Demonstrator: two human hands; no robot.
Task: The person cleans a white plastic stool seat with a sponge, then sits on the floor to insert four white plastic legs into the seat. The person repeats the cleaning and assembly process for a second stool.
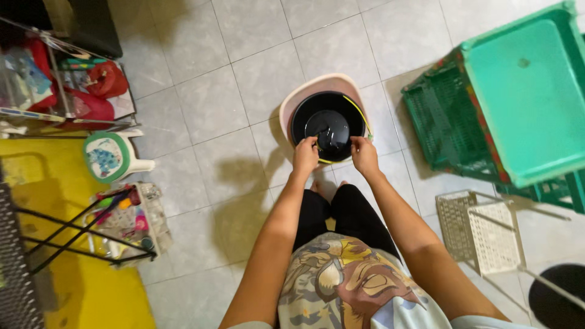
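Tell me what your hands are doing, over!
Left hand and right hand both grip the black round lid. Lid sits on pink stool. Green crates off right, nothing blocking.

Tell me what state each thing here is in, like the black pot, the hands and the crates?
Black pot: upright on a pink stool, lid on.
Pink stool: upright on the tiled floor, pot on top.
Left hand: gripping the pot's near rim.
Right hand: gripping the pot's near rim.
Green crates: stacked, tilted, top one bottom-up.
White wire basket: upright, looks empty.
Small green-topped stool: lying on its side.
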